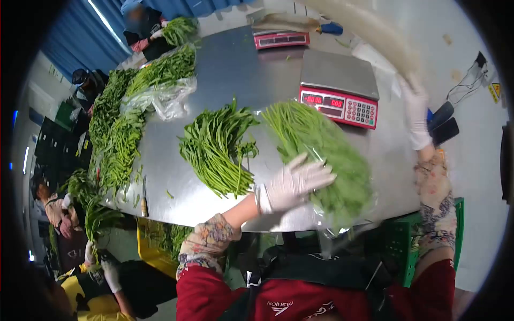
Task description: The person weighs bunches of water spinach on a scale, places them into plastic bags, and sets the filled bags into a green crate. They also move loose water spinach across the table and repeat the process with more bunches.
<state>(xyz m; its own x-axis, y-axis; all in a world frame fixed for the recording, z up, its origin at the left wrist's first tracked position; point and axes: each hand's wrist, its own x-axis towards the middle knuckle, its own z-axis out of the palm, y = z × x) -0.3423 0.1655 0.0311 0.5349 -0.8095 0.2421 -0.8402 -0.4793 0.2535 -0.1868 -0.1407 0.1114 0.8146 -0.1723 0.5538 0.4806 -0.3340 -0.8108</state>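
Note:
My left hand (295, 186), in a white glove, lies flat with its fingers spread on a clear plastic bag of leafy greens (342, 166). The bag's stem end points away from me, and the bag is partly blurred. Just left of it, a loose bunch of water spinach (217, 152) rests on the metal table (176, 200). My right hand (416, 115), also gloved, reaches far forward at the table's right side, beyond the red scale (340, 96). Its fingers are smeared by motion, beside a pale blurred shape; I cannot tell what they hold.
A second scale (281, 40) stands at the back. Piled greens (120, 134) and crumpled plastic (163, 99) line the left side. A knife (144, 200) lies at the near left edge, above a yellow crate (155, 249). Several co-workers handle greens at the left and back.

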